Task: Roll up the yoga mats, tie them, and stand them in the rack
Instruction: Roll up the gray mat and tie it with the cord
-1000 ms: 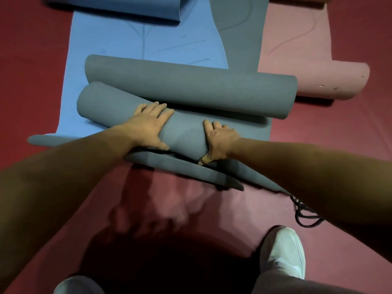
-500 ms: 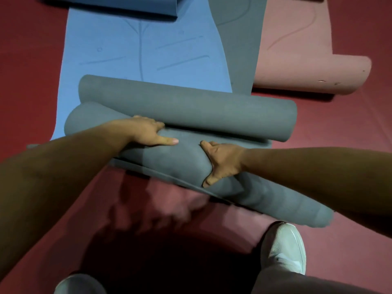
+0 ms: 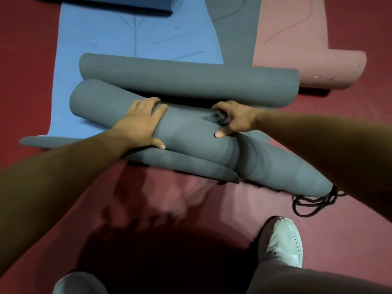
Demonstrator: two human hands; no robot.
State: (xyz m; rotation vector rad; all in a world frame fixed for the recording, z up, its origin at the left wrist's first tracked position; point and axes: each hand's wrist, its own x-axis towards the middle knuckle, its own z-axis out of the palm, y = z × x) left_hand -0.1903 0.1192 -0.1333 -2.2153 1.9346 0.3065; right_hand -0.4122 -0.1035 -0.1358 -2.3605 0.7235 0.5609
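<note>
A grey yoga mat roll (image 3: 186,136) lies slanted on the floor in front of me, its right end tapering toward my right shoe. My left hand (image 3: 140,122) lies over the roll's left part, fingers curved over the crest and thumb on the near side. My right hand (image 3: 235,119) grips the roll's top near the middle with curled fingers, and a dark patch shows under them. A loose grey flap (image 3: 191,166) sticks out beneath the roll. A black cord (image 3: 314,202) lies tangled at the roll's right end. A second grey roll (image 3: 191,83) lies just behind.
A blue mat (image 3: 131,39) lies flat under the grey rolls, with a rolled blue end (image 3: 110,3) at the top. A pink mat (image 3: 297,39) with a curled end lies at the right. My white shoes (image 3: 282,240) stand on the red floor (image 3: 350,240). No rack is in view.
My right hand moved from the roll's near side up onto its top. My left hand shifted right and wrapped further over the roll. The black cord shows again at the right end.
</note>
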